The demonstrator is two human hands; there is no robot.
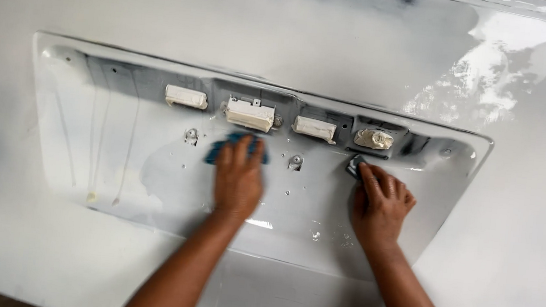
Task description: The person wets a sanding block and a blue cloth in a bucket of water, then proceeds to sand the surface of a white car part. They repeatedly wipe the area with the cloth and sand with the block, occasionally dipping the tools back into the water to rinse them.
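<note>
Hands work inside a recessed white car body panel (86, 155). The left hand (238, 178) lies flat, fingers spread, pressing a blue cloth (234, 144) below a masked fitting (250, 114). The right hand (380, 202), fingers curled, pinches a small dark sanding pad (355, 164) against the wet surface.

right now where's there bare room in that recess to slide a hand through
The widest free patch is the left part of the recessed panel, between its left rim and the left hand pressing the blue cloth. A narrower gap lies between the two hands. The top row of taped fittings is crowded, as is the spot around the right hand.
</note>
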